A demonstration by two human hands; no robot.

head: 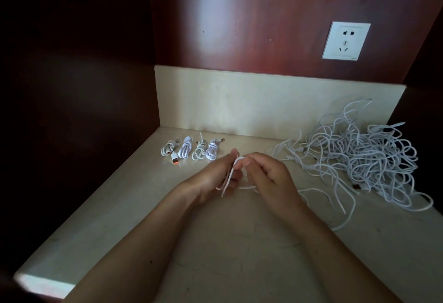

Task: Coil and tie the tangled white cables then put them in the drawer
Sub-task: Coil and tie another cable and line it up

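Head camera looks down on a pale beige stone counter (215,242) set in a dark red wooden nook. A big messy pile of tangled white cables (364,156) lies on the counter. Just left of the pile, two hands are held close together above the counter. The left hand (215,175) points its fingers up, and its thumb pinches a few long loops of one thin white cable (236,159) against them. The right hand (266,175) has curled fingers that pinch the top of the same loops. The rest of this cable trails toward the pile. Farther left of the pile, four small tied bundles of white cable (189,150) lie side by side. A white wall socket (345,40) sits above the pile.
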